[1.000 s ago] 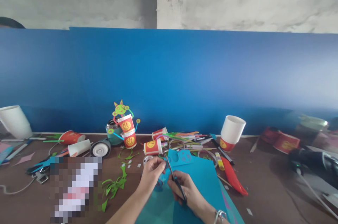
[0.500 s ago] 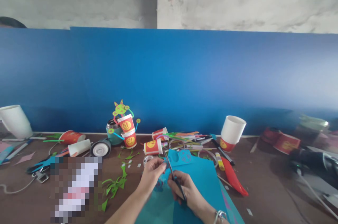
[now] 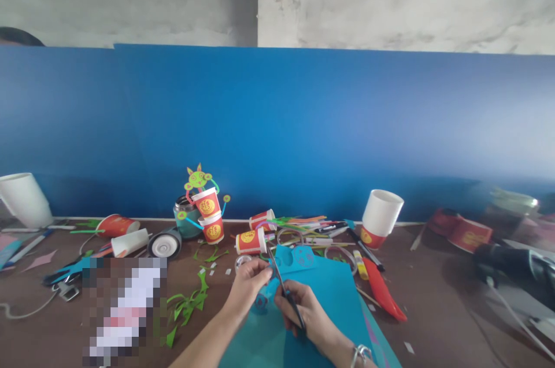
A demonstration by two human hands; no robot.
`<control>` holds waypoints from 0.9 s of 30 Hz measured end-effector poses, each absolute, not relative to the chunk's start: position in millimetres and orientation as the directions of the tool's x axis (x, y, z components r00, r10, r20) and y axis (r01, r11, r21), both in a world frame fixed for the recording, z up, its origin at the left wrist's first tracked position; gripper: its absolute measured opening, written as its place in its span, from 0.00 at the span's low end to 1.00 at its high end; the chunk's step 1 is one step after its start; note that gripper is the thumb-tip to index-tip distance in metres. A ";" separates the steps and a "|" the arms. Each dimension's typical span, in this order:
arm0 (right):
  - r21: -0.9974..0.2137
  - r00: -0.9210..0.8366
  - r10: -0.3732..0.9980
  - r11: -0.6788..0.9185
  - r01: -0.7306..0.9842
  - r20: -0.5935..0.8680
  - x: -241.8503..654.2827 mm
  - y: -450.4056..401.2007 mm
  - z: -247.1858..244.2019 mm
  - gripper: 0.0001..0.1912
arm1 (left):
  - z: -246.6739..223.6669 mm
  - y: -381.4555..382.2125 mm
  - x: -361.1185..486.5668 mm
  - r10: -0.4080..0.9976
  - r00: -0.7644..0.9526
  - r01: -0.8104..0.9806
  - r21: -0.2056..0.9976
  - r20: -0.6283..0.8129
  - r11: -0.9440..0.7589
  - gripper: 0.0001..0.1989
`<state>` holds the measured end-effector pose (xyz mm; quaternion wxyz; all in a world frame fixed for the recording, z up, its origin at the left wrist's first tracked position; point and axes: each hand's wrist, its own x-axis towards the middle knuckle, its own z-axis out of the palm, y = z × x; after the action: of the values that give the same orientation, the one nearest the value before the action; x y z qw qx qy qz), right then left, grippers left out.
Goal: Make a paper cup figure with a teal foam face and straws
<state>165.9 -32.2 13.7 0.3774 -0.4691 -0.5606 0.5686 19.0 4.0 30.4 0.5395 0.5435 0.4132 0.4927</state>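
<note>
My left hand [image 3: 252, 280] pinches a small blue paper piece [image 3: 271, 273] between thumb and fingers. My right hand [image 3: 303, 307] is wrapped round dark-handled scissors [image 3: 291, 301], whose blades point up and away beside the paper piece. Under both hands lie blue paper sheets [image 3: 333, 293]. A small round cutout with pink marks [image 3: 261, 301] rests on them below my left fingers. Beyond the scissors, a blue strip [image 3: 284, 255] carries a drawn face in pink lines.
Stacked red cups with a green paper face [image 3: 208, 206] stand at the back left. Lying cups [image 3: 250, 242] are beyond my hands. Green scraps [image 3: 188, 304] lie left, a red balloon-like object [image 3: 384, 293] right. A white cup [image 3: 384, 211] stands back right.
The small blue piece and the scissors have shifted very slightly in my hands. The other objects stay where they were.
</note>
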 end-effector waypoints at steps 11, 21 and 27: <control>-0.991 -0.277 0.954 -0.097 0.090 -0.119 165.4 -32.5 15.1 0.16 | 24.0 3.4 21.5 0.974 0.196 -0.118 0.989 0.113 -0.091 0.14; -0.992 -0.277 0.954 -0.092 0.090 -0.113 165.7 -33.0 15.6 0.17 | 27.2 3.3 20.8 0.978 0.193 -0.076 0.995 0.085 -0.072 0.15; -0.990 -0.284 0.951 -0.095 0.105 -0.122 166.6 -31.8 13.5 0.17 | 30.9 2.9 18.8 0.973 0.217 -0.035 0.996 0.082 -0.076 0.14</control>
<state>166.6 -31.8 13.5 0.3701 -0.4702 -0.5617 0.5714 18.8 2.9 30.9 0.5382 0.5648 0.4148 0.4683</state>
